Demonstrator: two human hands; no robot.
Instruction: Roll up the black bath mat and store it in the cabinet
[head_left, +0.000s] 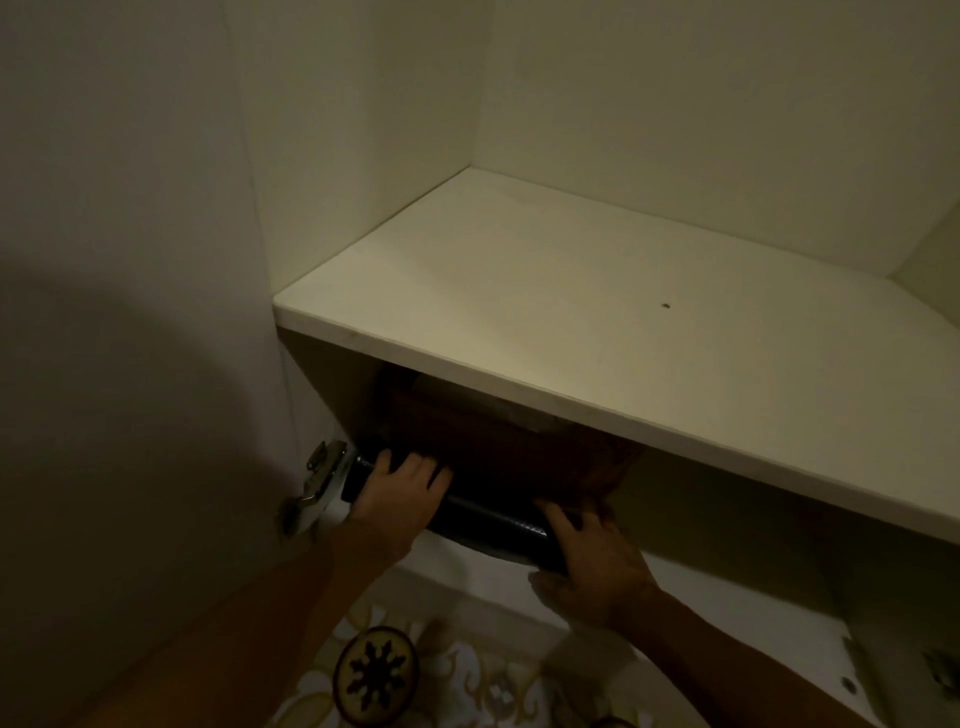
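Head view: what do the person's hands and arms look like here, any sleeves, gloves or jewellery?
Both forearms are bare up to the frame edge, with no sleeves in view. The left hand and the right hand wear no gloves. No watch, bracelet or ring shows on either, though the light is dim and small details could be missed.

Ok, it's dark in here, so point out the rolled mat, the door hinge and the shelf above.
rolled mat (488, 522): head view, bare middle between the hands.
door hinge (322, 475): head view, metal plate.
shelf (597, 332): head view, top surface.
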